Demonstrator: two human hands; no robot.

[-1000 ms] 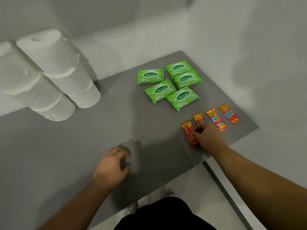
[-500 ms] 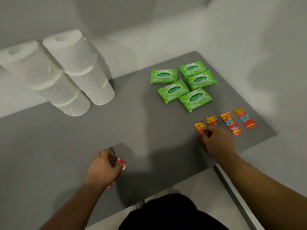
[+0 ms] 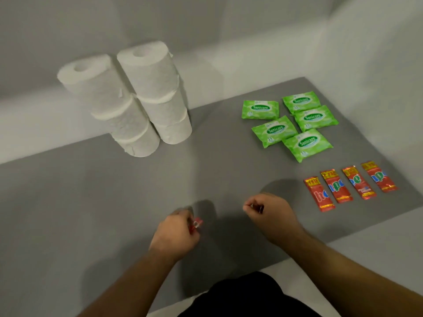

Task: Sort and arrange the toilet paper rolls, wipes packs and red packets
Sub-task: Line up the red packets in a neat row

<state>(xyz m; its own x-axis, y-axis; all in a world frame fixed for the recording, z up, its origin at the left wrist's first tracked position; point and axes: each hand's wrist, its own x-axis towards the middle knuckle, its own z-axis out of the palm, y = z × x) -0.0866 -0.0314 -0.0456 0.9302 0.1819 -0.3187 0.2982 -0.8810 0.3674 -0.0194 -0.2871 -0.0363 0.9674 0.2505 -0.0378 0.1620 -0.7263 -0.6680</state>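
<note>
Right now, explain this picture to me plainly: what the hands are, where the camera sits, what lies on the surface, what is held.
No machine here: a person's two bare hands, filmed by one camera worn on the head, looking forward and down. On the grey surface stand two stacks of toilet paper rolls; to their right lie five green wipes packs and a row of four red packets. The left hand pinches another red packet. The right hand is curled; whether it holds anything is unclear.

Red packet (image 3: 196, 224) mostly hidden in left hand (image 3: 175, 236), pinch of right hand (image 3: 267, 216) too small to tell, forearms (image 3: 348, 273) cropped below
</note>
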